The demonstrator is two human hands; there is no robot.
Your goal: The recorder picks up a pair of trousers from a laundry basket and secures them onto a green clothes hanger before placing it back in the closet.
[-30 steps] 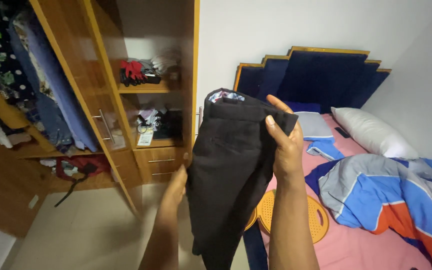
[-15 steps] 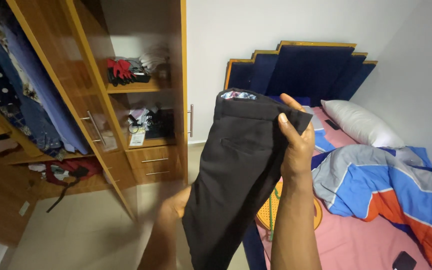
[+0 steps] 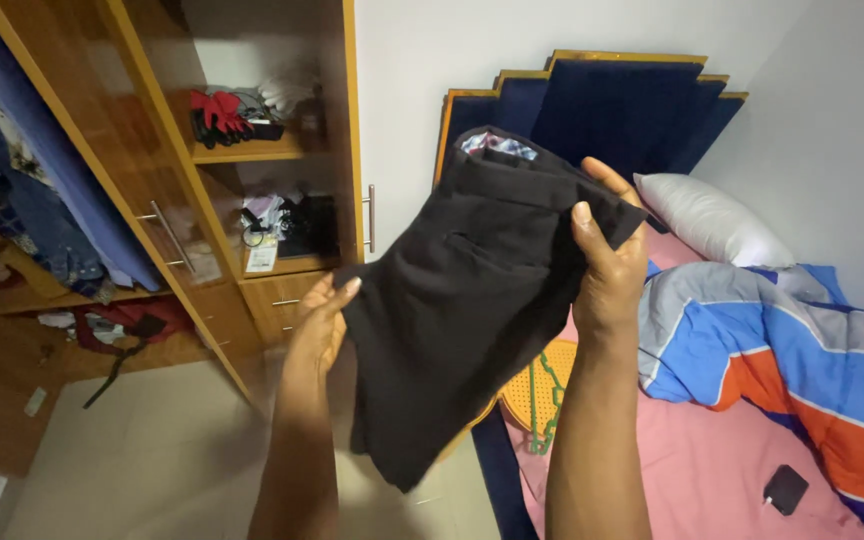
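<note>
I hold a pair of folded black trousers [image 3: 462, 310] up in front of me, waistband at the top with a patterned lining showing inside. My right hand [image 3: 604, 255] grips the waistband's right corner, thumb in front. My left hand [image 3: 320, 322] pinches the left edge of the fabric lower down and lifts it sideways, so the cloth spreads between both hands. The lower end hangs loose above the floor.
An open wooden wardrobe [image 3: 202, 200] stands at left with hanging clothes, shelves of small items and drawers. A bed with pink sheet [image 3: 712, 480], a blue-and-orange duvet [image 3: 782, 360], a white pillow [image 3: 712, 222], a yellow woven fan [image 3: 537, 395] and a small black device [image 3: 784, 488] is at right.
My left hand rose from under the trousers and took hold of their left edge, pulling it outward. The right hand lifted the waistband slightly. The view shifted right.
</note>
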